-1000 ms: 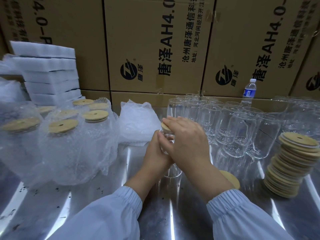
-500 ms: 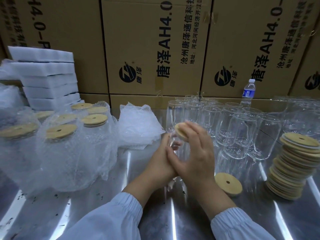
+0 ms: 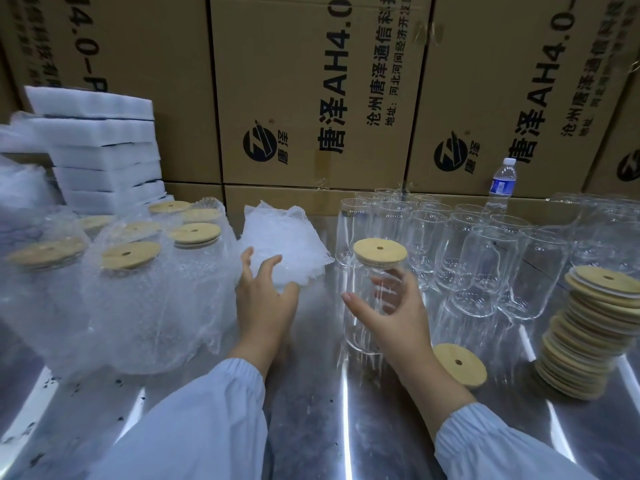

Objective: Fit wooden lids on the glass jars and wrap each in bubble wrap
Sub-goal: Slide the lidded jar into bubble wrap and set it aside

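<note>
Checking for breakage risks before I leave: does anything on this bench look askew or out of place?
The stack of wooden lids on the right leans, its upper lids shifted off the lower ones. One loose lid lies alone near the right hand holding the lidded jar. Nothing looks broken.

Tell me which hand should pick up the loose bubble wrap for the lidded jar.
Left. The left hand is open, fingers spread right beside the loose bubble wrap, while the right hand grips the lidded jar and is not free.
</note>
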